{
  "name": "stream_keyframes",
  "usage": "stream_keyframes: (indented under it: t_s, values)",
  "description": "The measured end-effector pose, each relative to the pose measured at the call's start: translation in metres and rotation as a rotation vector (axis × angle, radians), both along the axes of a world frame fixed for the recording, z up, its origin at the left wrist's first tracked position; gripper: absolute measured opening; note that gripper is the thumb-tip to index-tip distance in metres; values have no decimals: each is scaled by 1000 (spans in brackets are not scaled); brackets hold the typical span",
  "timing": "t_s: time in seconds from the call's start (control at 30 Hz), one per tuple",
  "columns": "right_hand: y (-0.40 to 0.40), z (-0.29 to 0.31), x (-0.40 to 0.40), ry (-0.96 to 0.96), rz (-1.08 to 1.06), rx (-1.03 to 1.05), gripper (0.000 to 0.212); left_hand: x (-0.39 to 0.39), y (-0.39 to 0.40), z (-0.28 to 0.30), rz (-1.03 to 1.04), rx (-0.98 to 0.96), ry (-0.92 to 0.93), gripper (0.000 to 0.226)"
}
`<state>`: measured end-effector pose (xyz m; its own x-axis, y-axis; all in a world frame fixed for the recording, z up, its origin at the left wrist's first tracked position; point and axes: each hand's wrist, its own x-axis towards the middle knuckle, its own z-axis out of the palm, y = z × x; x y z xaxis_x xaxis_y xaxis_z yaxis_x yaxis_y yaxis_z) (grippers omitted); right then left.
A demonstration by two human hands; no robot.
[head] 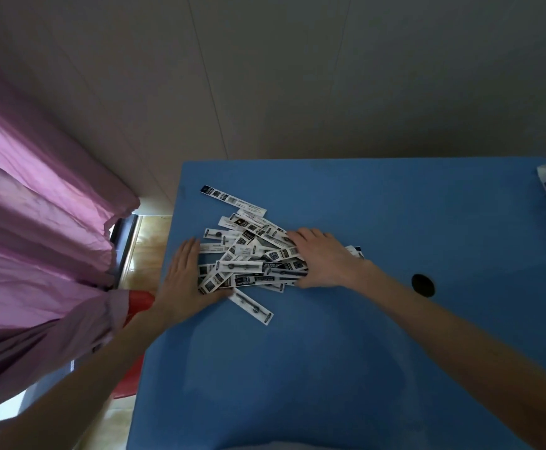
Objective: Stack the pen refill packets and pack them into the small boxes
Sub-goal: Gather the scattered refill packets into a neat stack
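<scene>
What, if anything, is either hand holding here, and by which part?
Nothing is gripped. The left hand and right hand lie open, pressing against opposite sides of the loose pile of refill packets on the blue table.

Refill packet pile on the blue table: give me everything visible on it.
The pile of refill packets is a loose heap of long, narrow white strips with black print, glossy like plastic sleeves, crossing at many angles on the blue table, toward its left edge. A few lie apart at the far and near ends. The left hand presses flat against its left side; the right hand lies over its right side. Nothing is stacked yet.
</scene>
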<state>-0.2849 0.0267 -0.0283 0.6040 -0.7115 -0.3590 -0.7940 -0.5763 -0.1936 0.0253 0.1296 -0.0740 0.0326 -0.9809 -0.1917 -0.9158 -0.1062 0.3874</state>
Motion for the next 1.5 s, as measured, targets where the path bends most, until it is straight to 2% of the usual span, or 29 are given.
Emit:
stream_keyframes:
  t_s: [0.23,0.47,0.7,0.9,1.0,1.1,1.27,1.37,1.5]
  values:
    - [-3,3,-6,-9,-5,17,112,7,-1,-11,-339,-148,-113,72]
    - [-2,2,-12,9,32,-10,105,4,-20,-8,-489,-203,-115,54]
    - [-6,2,-9,-3,58,-19,104,-4,-45,9,-456,-219,-57,46]
    - [-5,5,-2,6,81,-19,108,-1,-60,24,-482,-259,-89,12]
    - [-3,2,5,4,65,-3,112,-8,-62,24,-426,-209,4,20]
    - [1,0,13,15,58,-19,116,-27,-62,17,-379,-139,104,18]
    - [4,3,9,69,33,-38,134,-24,-60,13,-101,-67,211,72]
    - [6,2,3,92,-4,-24,144,-6,-50,13,38,-84,261,85]
    - [10,-3,9,58,-54,-24,144,-6,-36,2,284,-46,357,94]
